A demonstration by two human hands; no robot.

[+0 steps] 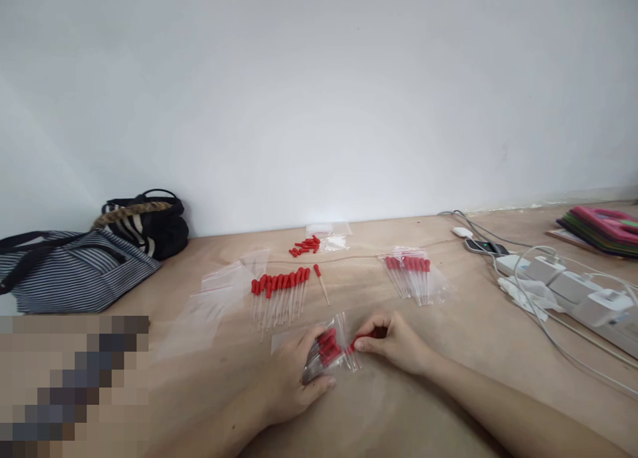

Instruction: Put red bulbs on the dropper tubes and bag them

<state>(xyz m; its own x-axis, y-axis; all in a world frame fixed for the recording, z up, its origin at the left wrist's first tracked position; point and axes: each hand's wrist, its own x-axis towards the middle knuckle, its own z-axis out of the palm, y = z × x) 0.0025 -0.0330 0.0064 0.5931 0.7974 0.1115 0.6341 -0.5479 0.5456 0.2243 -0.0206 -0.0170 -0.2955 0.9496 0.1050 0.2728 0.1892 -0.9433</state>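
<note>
My left hand [294,378] is wrapped round a clear zip bag [343,342] that holds several red-topped droppers [327,346]. At the bag's mouth, the fingers of my right hand [386,342] pinch a red rubber bulb [359,343]; the rest of what it grips is hidden. Beyond my left hand lies a row of red-topped glass droppers [279,288], with a single dropper [321,284] at its right. Two filled bags [419,278] rest farther right. Loose red bulbs [305,246] and clear glass tubes [333,242] lie near the wall.
Flat clear bags [204,312] spread over the left of the wooden table [379,411]. A striped bag [84,265] and a black bag [164,229] stand far left. Chargers [568,292], cables and a coloured stack [598,229] occupy the right.
</note>
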